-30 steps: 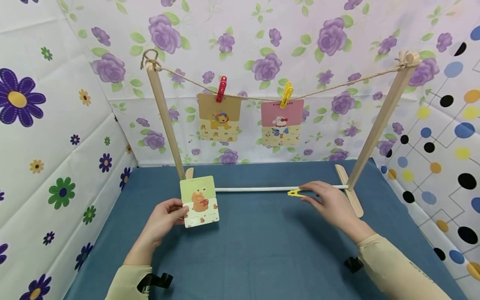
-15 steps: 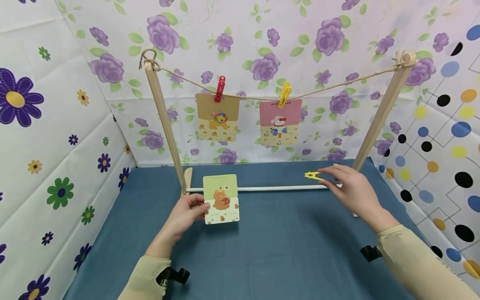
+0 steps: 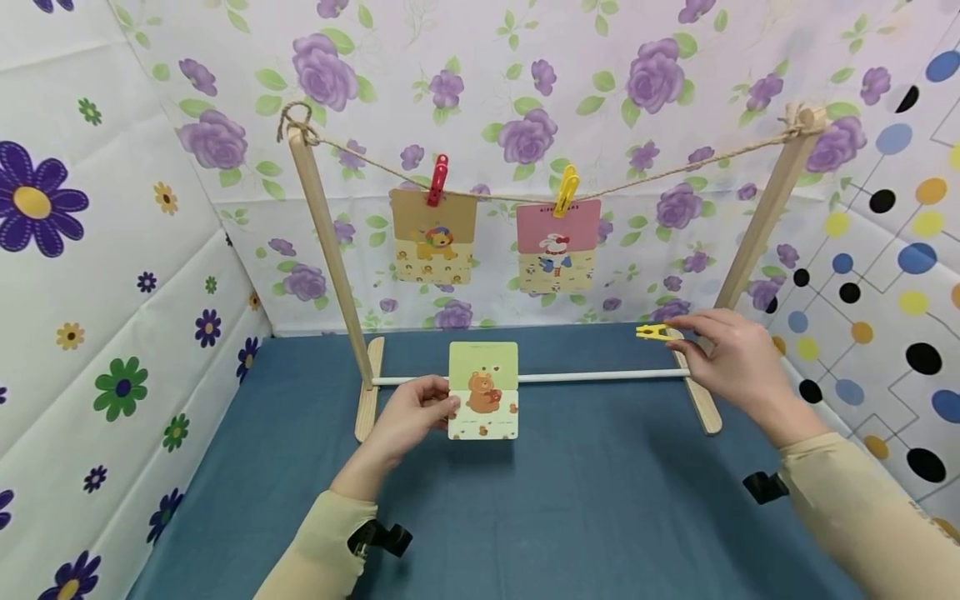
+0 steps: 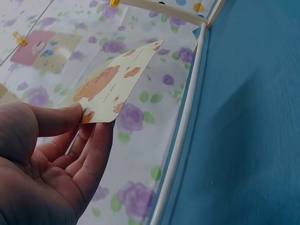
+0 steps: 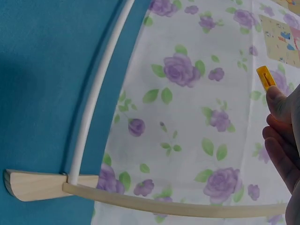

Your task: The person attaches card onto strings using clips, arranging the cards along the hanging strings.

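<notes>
My left hand (image 3: 412,421) pinches the lower left edge of a green and cream card (image 3: 483,390) with a bear on it, held upright above the table. In the left wrist view the thumb lies on the card's printed face, with fingers behind. Toward the right post, my right hand (image 3: 723,358) pinches a yellow clothespin (image 3: 652,332) between thumb and fingers. Behind them a twine line (image 3: 637,182) sags between two posts. From it hang a brown lion card (image 3: 432,237) under a red clothespin (image 3: 438,180) and a pink rabbit card (image 3: 558,247) under another yellow clothespin (image 3: 566,191).
Wooden posts (image 3: 330,250) rise on both sides from flat feet (image 3: 705,400), joined low down by a white rod (image 3: 592,377). Blue cloth (image 3: 562,508) covers the table. Patterned sheets (image 3: 112,292) wall the left, back and right.
My left hand has carried the bear card to the right and slightly up. The right hand has moved right and up with the yellow clothespin. The hanging cards stay put.
</notes>
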Action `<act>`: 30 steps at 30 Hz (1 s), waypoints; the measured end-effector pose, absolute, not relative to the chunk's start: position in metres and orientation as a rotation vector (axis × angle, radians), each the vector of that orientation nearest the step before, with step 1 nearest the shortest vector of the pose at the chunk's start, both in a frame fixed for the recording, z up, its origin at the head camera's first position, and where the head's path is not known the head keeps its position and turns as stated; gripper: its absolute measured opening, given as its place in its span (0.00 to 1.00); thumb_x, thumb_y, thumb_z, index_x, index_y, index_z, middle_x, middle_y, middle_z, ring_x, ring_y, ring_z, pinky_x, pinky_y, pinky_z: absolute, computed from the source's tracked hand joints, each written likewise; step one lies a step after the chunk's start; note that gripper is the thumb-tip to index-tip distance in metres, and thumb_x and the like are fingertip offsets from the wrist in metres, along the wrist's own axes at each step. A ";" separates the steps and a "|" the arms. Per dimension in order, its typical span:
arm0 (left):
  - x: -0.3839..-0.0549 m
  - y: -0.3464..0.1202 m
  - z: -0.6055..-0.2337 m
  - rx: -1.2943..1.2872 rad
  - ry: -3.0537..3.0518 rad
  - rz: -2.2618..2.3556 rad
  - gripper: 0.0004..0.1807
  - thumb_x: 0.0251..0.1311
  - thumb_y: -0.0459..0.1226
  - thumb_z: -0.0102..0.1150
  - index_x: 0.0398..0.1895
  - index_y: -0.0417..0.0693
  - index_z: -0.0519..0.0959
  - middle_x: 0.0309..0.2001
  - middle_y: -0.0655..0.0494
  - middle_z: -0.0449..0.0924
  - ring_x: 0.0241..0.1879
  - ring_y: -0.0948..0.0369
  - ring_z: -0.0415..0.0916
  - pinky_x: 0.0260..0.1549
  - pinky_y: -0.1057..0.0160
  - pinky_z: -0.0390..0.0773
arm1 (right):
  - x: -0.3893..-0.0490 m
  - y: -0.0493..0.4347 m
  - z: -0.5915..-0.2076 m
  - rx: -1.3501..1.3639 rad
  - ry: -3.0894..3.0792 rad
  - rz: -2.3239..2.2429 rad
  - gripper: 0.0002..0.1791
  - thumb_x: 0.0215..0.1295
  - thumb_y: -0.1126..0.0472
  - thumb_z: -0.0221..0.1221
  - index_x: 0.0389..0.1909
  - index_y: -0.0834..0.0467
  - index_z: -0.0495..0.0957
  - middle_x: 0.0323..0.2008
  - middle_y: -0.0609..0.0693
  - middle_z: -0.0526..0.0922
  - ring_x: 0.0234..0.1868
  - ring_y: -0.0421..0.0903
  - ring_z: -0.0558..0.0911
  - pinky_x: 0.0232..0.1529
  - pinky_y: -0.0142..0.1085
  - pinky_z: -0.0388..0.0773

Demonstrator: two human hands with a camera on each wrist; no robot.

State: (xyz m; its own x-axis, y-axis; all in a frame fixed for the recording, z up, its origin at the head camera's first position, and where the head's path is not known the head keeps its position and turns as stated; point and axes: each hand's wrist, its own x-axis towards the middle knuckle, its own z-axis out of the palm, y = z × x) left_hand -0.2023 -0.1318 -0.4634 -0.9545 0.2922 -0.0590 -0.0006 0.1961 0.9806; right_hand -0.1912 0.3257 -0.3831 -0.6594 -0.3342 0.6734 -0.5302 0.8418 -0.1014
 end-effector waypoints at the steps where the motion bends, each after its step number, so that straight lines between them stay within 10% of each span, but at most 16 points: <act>1: -0.203 -0.129 -0.463 0.288 2.240 1.832 0.09 0.76 0.31 0.63 0.53 0.34 0.80 0.41 0.47 0.83 0.39 0.57 0.83 0.45 0.45 0.87 | -0.192 0.326 -0.382 0.633 -2.337 0.376 0.20 0.53 0.73 0.79 0.49 0.61 0.90 0.38 0.55 0.89 0.32 0.49 0.84 0.28 0.47 0.78; 30: -0.205 -0.050 -0.426 0.594 2.195 1.824 0.07 0.76 0.34 0.64 0.50 0.38 0.83 0.40 0.48 0.85 0.36 0.56 0.84 0.38 0.57 0.87 | -0.203 0.336 -0.325 0.702 -2.172 0.248 0.16 0.51 0.79 0.74 0.42 0.65 0.91 0.31 0.59 0.90 0.29 0.54 0.86 0.28 0.45 0.75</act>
